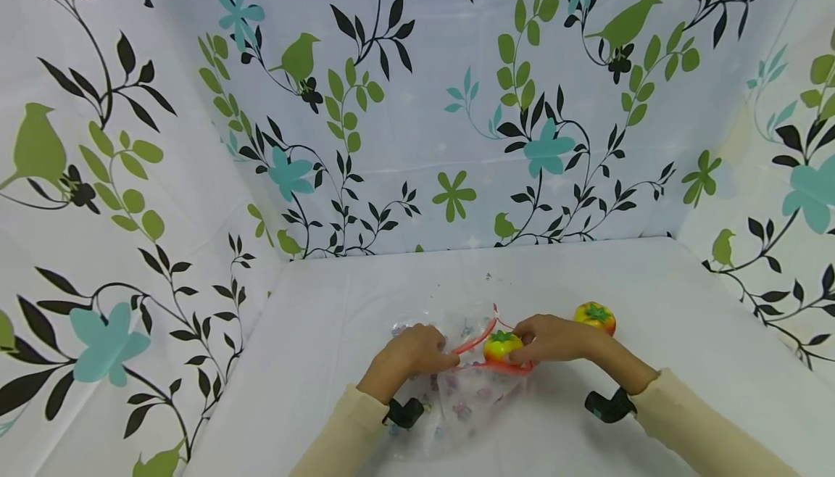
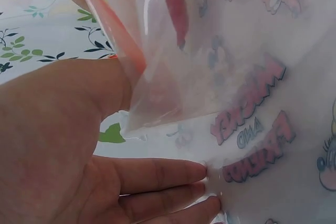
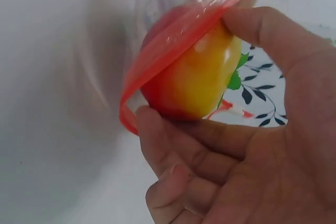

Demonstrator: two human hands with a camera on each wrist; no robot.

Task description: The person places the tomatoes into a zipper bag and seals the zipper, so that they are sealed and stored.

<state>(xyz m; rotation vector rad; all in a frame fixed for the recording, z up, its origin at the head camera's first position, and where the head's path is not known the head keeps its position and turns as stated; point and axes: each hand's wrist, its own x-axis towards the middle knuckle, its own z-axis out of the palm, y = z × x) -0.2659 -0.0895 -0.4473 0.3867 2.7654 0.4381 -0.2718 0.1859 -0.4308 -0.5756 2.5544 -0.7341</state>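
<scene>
A clear zip bag [image 1: 472,408] with a red rim and printed cartoon figures lies on the table, its mouth held apart. My left hand [image 1: 414,350] grips the left end of that rim. In the left wrist view, the thumb meets the bag's edge and the other fingers [image 2: 157,174] reach along the printed plastic. My right hand [image 1: 554,338] holds a red-and-yellow tomato [image 1: 499,347] with a green leafy top at the bag's mouth. Seen from the right wrist, the red rim [image 3: 178,56] crosses the tomato, part of which shows through the plastic.
A second red-and-yellow tomato [image 1: 603,321] sits on the white table [image 1: 326,332], just behind my right wrist. Dark wrist cameras are strapped at both sleeves. Patterned cloth [image 1: 404,136] with leaves and birds hangs at the back and sides.
</scene>
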